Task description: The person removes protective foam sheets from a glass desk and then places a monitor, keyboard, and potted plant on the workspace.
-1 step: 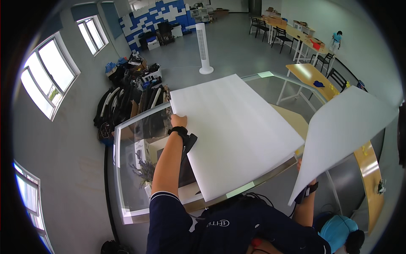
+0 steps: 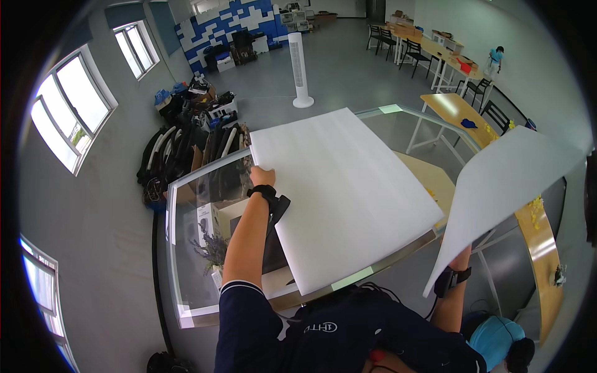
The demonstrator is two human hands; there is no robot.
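Centrally, the glass-topped table (image 2: pixel 208 168) spans the frame from lower left to upper right. On it lies 1 flat white sheet (image 2: pixel 348 193), at frame centre; its longer sides run from upper left to lower right. A 2nd piece, the raised white sheet (image 2: pixel 510 186), stands curved at right of frame, long axis rising from lower centre-right to upper right.

Reference relation: the flat sheet lies between the 2 hands, to the right of the left hand (image 2: pixel 262 176), which is the nearer. The raised sheet lies nearest the right hand (image 2: pixel 461 256).

Left arm: extended from lower centre; hand curled closed on the flat sheet's left edge. Right arm: forearm upright at lower right; fingers hidden behind the raised sheet, grip cannot be determined. Each wrist carries 1 black strap (image 2: pixel 264 194).
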